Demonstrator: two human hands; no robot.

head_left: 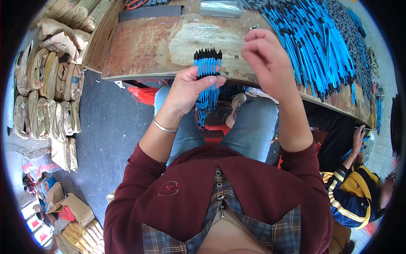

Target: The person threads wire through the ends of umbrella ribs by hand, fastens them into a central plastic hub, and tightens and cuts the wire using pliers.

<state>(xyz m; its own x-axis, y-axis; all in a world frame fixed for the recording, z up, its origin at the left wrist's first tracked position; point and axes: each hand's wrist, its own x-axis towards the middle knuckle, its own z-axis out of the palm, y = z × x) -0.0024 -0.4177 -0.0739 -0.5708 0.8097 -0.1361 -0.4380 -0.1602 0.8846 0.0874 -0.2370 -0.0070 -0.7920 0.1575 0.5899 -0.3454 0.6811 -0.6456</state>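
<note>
My left hand (191, 87) grips a bundle of short blue cables (207, 66) with black ends, upright at the table's front edge. The black tips line up in a row above my fingers, and the cables' lower ends hang below the hand. To the right of the bundle, my right hand (270, 59) is raised over the table edge, its fingers loosely curled and apart, slightly blurred. No held thing shows in it. A large pile of similar blue cables (317, 46) with black ends lies on the table beyond my right hand.
The worn wooden table (144, 46) has a raised side board at left. A clear plastic tray (221, 8) and a dark grey strip (150, 12) lie at its far side. Brown paper packages (46, 106) are stacked at left. Another person (351, 190) works at the right.
</note>
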